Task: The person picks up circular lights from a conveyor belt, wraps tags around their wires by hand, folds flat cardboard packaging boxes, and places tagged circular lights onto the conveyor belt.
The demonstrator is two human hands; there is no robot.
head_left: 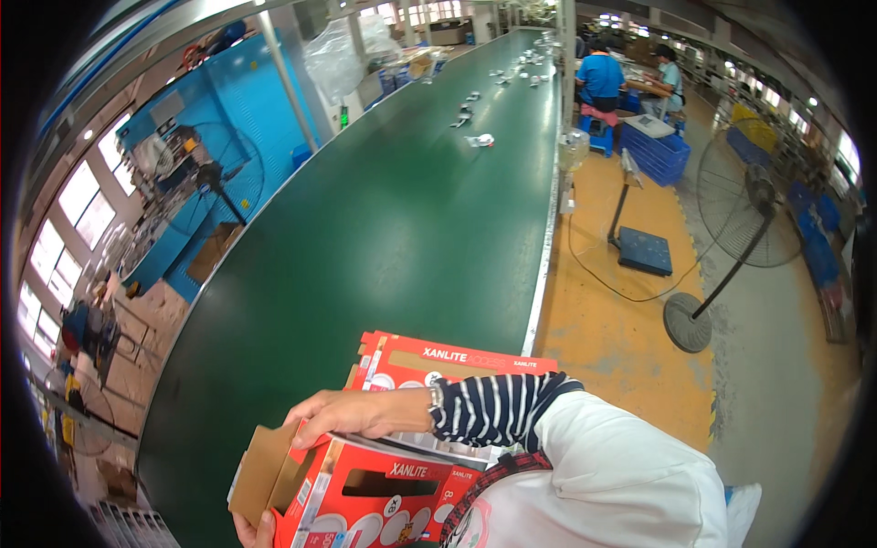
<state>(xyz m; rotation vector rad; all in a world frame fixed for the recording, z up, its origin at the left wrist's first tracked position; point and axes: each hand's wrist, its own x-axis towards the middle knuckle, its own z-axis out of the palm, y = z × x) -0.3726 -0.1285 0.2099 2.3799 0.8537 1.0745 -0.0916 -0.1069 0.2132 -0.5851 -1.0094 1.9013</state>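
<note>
A red printed cardboard box [340, 468] with a cut-out window lies at the near end of the green conveyor belt [365, 237]. Its brown end flap [260, 473] stands out to the left. My right hand [343, 416] reaches across from the right, its fingers curled over the box's top edge beside that flap. At the lower left, my left hand [256, 532] grips the same end of the box from below, partly cut off by the picture's edge. Just beyond my right forearm lies another red box [457, 354], partly covered by the arm.
Several small white items [480, 141] are scattered along the belt's far part. Right of the belt stand a floor scale [644, 251], a pedestal fan [687, 321] and blue crates [653, 151]; two people sit farther back. A blue machine [242, 100] and another fan [212, 173] stand left.
</note>
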